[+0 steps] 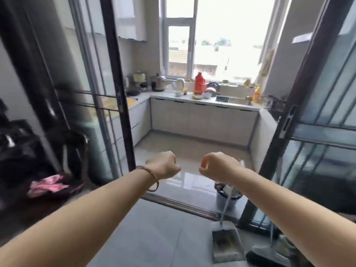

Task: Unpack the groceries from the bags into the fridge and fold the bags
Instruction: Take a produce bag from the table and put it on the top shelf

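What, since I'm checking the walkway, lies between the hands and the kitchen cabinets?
Head view: between the left hand, the right hand and the cabinet fronts lies only bare glossy floor.

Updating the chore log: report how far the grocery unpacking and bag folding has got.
Done: nothing visible; no groceries, bags or fridge plainly show. In hand: nothing; the left hand and right hand are curled and empty, held out before the kitchen door frame. Left: apparently everything, unpacking and folding alike.

Bare left forearm (92,207) and bare right forearm (289,199), a thin metallic bangle (155,177) around the left wrist (148,173).
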`<state>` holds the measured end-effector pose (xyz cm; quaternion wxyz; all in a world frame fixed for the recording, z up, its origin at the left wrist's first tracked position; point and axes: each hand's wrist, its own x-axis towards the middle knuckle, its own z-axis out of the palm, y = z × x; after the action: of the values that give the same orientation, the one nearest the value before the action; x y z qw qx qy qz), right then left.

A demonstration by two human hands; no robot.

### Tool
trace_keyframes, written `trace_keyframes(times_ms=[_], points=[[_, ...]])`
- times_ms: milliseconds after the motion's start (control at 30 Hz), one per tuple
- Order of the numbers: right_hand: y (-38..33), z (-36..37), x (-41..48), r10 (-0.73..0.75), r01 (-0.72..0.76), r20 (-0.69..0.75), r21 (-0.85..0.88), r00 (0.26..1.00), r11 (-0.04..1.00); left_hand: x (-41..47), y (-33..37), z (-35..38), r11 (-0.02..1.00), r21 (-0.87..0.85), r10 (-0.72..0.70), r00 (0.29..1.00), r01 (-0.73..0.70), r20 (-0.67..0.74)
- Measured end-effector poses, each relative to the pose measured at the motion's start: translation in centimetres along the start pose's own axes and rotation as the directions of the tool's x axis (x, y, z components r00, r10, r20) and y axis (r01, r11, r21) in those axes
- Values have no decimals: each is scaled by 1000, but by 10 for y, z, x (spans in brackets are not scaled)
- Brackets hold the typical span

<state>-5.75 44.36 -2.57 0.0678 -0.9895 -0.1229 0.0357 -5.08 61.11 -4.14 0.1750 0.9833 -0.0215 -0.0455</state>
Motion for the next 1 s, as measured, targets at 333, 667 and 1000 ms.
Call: trace_keyframes(times_ms=[333,667,1000], points=[[-372,138,74,-411,402,173,84,895,912,-156,-376,-47,845,-65,-535,836,532,-119],[-658,243,97,-671,616,303,267,676,741,-272,-609,-59,463,-303,-884,412,833,-220],[-882,302,119,-794,739,414,331,445,587,-345,-790,-86,66,-524,-976,-55,849,-213]])
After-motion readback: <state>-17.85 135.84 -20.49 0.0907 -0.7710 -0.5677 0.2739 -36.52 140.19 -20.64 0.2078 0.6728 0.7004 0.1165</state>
